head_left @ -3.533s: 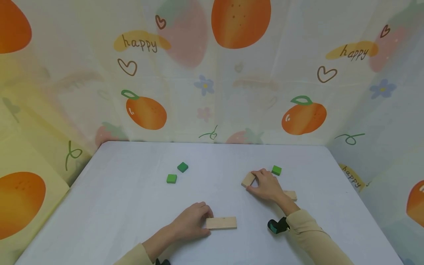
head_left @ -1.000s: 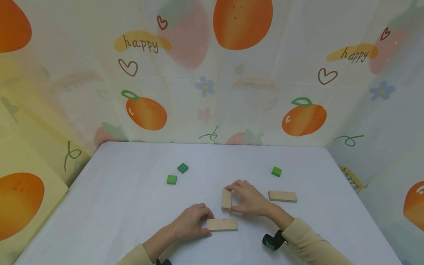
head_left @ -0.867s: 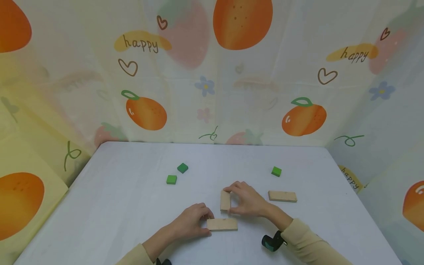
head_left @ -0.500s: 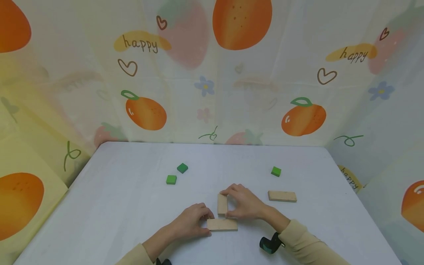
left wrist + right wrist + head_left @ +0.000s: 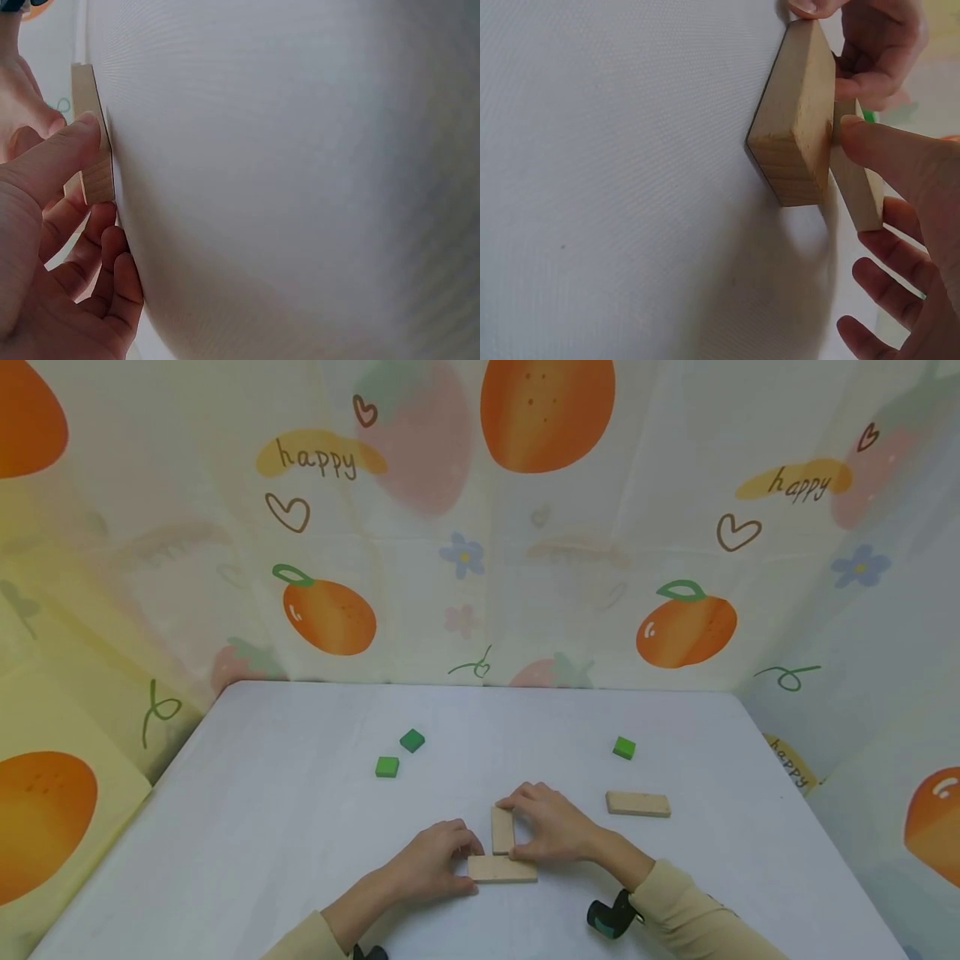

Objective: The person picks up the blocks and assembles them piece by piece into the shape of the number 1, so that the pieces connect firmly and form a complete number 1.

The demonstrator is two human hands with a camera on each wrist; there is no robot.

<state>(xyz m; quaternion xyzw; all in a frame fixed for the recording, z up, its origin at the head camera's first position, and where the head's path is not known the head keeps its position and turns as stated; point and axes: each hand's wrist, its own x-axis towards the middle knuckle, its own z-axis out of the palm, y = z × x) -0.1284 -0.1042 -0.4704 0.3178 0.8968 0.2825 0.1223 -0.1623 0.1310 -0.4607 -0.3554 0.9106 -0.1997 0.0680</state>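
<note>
A plain wooden block (image 5: 502,869) lies flat and crosswise near the front of the table. My left hand (image 5: 430,865) grips its left end between thumb and fingers; the thumb (image 5: 79,142) shows on its near side in the left wrist view. Behind it, a second wooden block (image 5: 503,832) points away from me, its near end at the first block's back edge, like an upside-down T. My right hand (image 5: 553,825) pinches this second block by its ends, thumb near and fingers far. In the right wrist view, the second block (image 5: 859,184) sits close against the first block (image 5: 795,105).
A third wooden block (image 5: 637,803) lies to the right. Small green blocks rest farther back: a light one (image 5: 387,767) and a dark one (image 5: 412,741) at left, another light one (image 5: 624,747) at right. A patterned cloth (image 5: 465,610) hangs behind the white table (image 5: 285,793).
My right hand has brought the second wooden block from the back right, turned it lengthwise and slid it towards me up to the first block. My left hand has stayed put.
</note>
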